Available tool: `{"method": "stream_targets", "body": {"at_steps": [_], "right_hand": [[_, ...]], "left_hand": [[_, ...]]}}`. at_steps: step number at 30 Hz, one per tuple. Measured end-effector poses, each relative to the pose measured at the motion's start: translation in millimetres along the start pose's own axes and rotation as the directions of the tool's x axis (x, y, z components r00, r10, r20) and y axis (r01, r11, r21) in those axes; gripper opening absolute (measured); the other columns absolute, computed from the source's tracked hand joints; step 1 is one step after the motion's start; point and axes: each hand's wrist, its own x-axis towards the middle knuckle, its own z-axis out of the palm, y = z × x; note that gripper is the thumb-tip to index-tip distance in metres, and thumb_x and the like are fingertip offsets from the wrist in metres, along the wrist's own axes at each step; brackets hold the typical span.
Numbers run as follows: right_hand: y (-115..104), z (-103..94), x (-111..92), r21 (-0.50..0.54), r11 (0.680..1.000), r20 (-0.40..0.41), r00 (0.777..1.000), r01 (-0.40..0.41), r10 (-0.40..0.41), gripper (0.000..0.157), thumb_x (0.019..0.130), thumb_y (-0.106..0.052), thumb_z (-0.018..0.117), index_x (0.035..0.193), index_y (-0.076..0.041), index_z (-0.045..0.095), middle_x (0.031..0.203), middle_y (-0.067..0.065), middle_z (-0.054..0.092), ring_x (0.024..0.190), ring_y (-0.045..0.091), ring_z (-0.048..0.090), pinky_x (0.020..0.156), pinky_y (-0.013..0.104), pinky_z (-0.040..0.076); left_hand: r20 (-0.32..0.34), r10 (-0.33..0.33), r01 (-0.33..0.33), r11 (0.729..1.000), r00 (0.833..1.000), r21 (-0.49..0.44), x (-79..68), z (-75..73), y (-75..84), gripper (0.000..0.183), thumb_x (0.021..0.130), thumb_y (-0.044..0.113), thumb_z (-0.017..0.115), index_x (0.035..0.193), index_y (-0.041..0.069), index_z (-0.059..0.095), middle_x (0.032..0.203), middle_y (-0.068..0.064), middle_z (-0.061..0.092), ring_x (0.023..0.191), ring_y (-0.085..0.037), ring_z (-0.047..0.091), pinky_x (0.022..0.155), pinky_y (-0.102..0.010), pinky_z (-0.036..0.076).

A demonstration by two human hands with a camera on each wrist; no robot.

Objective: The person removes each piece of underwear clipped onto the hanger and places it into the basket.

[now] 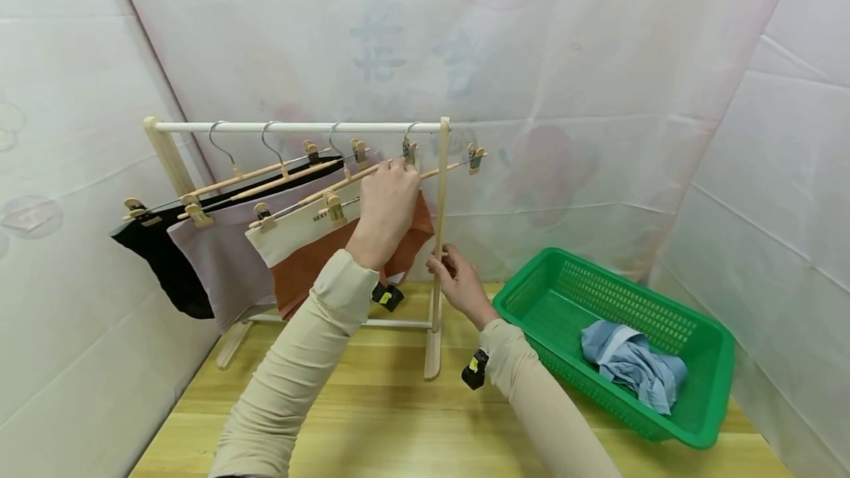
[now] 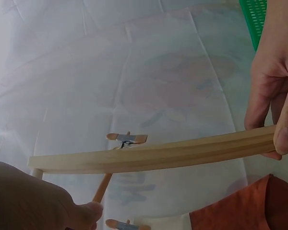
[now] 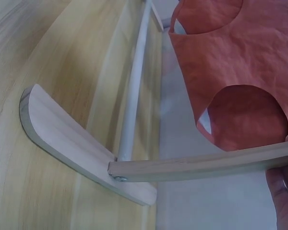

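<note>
My left hand (image 1: 388, 205) reaches up to the right end of the rack and pinches the wooden bar of a clip hanger (image 2: 102, 188). That hanger's outer clip (image 1: 474, 158) sticks out past the post with no garment in it. My right hand (image 1: 461, 286) holds the rack's right wooden post (image 1: 441, 220) partway down, thumb and fingers on either side. Just left of the post hang rust-orange underpants (image 3: 235, 62) with a cream waistband (image 1: 282, 240), clipped to another hanger. My left forearm partly covers them in the head view.
Lilac underpants (image 1: 229, 264) and a black pair (image 1: 166, 264) hang further left on the white rail (image 1: 299, 127). A green basket (image 1: 531, 338) at the right holds a crumpled light-blue cloth (image 1: 634, 367). The rack's foot (image 3: 72, 143) stands on the wooden table (image 1: 372, 419).
</note>
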Motion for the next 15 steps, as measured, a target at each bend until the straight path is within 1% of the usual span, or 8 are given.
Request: {"method": "stream_targets", "body": {"at_steps": [3,4,7,10,11,15], "right_hand": [[0.5,0.2,-0.1,0.001,1.0,0.005,1.0,0.0,0.0,0.021,0.107,-0.031,0.051,0.126,-0.024,0.056,0.116,0.006,0.075,0.11,0.021,0.072,0.095,0.045,0.058],[-4.6,-1.2,-1.9,0.004,1.0,0.01,1.0,0.0,-0.001,0.022,0.107,-0.03,0.051,0.127,-0.021,0.057,0.117,0.008,0.074,0.11,0.023,0.072,0.096,0.046,0.058],[-4.6,-1.7,-1.3,0.014,1.0,0.023,1.0,-0.01,0.01,0.025,0.108,-0.026,0.05,0.13,-0.016,0.055,0.12,0.013,0.073,0.113,0.028,0.071,0.097,0.048,0.057],[-4.1,-1.9,-0.9,0.019,1.0,0.024,1.0,-0.012,0.011,0.028,0.108,-0.027,0.05,0.132,-0.012,0.054,0.121,0.017,0.072,0.115,0.032,0.07,0.098,0.051,0.056],[1.6,-0.6,1.0,0.019,1.0,0.019,1.0,-0.012,0.011,0.03,0.108,-0.029,0.05,0.132,-0.013,0.054,0.121,0.016,0.072,0.115,0.031,0.07,0.098,0.051,0.056],[2.6,0.0,0.8,0.03,1.0,0.003,1.0,0.009,-0.009,0.031,0.106,-0.037,0.052,0.128,-0.017,0.056,0.118,0.014,0.074,0.112,0.029,0.071,0.096,0.052,0.056]], "left_hand": [[-0.001,0.008,-0.008,1.0,1.0,0.015,-1.0,-0.8,-0.6,0.02,0.099,0.009,0.062,0.115,0.003,0.073,0.111,-0.014,0.072,0.106,-0.031,0.07,0.069,-0.044,0.062],[0.001,0.009,-0.009,1.0,1.0,0.017,-1.4,-1.5,-1.0,0.02,0.099,0.011,0.063,0.116,0.003,0.073,0.111,-0.014,0.072,0.106,-0.031,0.07,0.069,-0.044,0.062],[0.011,0.009,-0.009,1.0,1.0,0.016,-3.0,-3.9,-2.0,0.023,0.099,0.014,0.064,0.118,0.004,0.072,0.112,-0.013,0.072,0.105,-0.031,0.069,0.069,-0.044,0.062],[0.019,0.0,0.0,1.0,1.0,0.003,-5.1,-7.7,-4.0,0.024,0.099,0.014,0.062,0.12,0.004,0.071,0.112,-0.013,0.071,0.105,-0.031,0.068,0.07,-0.045,0.062],[0.018,-0.002,0.002,1.0,1.0,-0.001,-5.7,-9.3,-5.0,0.024,0.099,0.014,0.062,0.119,0.004,0.071,0.112,-0.013,0.071,0.105,-0.031,0.067,0.071,-0.045,0.062],[0.009,-0.018,0.018,1.0,1.0,-0.018,-7.9,-17.0,-11.5,0.023,0.099,0.011,0.061,0.119,0.005,0.07,0.114,-0.013,0.071,0.11,-0.033,0.066,0.075,-0.049,0.062]]}}
